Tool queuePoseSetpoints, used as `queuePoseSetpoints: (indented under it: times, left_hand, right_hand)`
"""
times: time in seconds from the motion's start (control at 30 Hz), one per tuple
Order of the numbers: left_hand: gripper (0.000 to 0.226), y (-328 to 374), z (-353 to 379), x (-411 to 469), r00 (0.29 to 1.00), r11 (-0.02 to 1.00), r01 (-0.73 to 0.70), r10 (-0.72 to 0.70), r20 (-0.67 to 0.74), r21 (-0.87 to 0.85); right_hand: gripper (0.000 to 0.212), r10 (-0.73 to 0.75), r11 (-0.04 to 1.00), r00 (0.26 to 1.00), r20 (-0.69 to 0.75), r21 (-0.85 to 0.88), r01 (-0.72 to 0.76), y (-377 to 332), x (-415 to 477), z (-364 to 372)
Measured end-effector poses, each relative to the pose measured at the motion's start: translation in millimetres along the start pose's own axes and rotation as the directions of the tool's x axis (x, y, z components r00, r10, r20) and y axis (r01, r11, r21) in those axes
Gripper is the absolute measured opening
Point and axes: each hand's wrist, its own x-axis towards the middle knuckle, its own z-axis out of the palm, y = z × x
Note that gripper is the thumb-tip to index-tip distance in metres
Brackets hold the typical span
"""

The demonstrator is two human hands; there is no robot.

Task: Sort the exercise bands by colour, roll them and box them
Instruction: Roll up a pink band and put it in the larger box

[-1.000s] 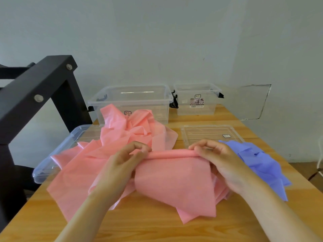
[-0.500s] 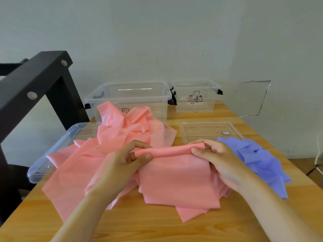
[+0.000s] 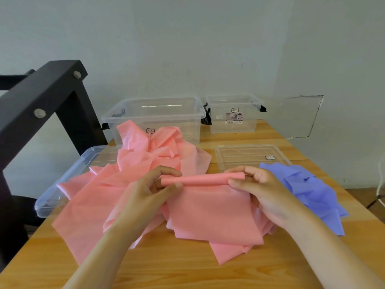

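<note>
Pink band is being rolled in the head view. Its far edge is sitting as a thin roll lifted above the worktop, while the rest is hanging flat over the pink heap.

Left hand is pinching the roll's left end between thumb and curled fingers. Right hand is pinching the right end likewise, so each grip is pressed onto the band.

Blue bands are lying in their own pile just right of the right hand, overlapping the near edge of a clear lid. Sorting therefore looks done, and rolling is the step in hand, barely begun. Two clear boxes are standing open at the back, with nothing showing inside.

The next move, I judge, is calling for both grips turning together and evenly. That way the edges are lining up and the tail is drawing free of the heap.
</note>
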Motion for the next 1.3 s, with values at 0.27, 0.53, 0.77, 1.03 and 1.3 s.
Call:
queuePoseSetpoints:
  times: [0.27,0.53,0.77,1.03,1.3]
  left_hand:
    - [0.023,0,2,2,0.996,0.997,0.011,-0.004,-0.088,0.082]
    - [0.010,6,8,-1,0.995,0.995,0.032,-0.022,-0.099,0.091]
    - [0.012,13,11,-3,0.995,0.993,0.056,-0.047,-0.089,0.101]
    - [0.013,18,18,-8,0.998,0.979,0.035,-0.023,-0.061,0.202]
    - [0.009,19,20,-7,0.994,0.966,-0.008,0.037,-0.107,0.258]
  right_hand:
    - [0.029,0.038,0.999,0.999,-0.003,0.010,-0.038,2,1,0]
    - [0.023,0.018,0.999,1.000,-0.015,-0.044,-0.019,2,1,1]
    - [0.025,0.027,0.999,0.999,0.022,-0.031,-0.027,4,1,-1]
    - [0.018,-0.054,0.992,0.997,-0.050,-0.115,0.048,2,-1,1]
    - [0.033,0.041,0.998,0.999,0.017,-0.056,-0.040,8,0,6]
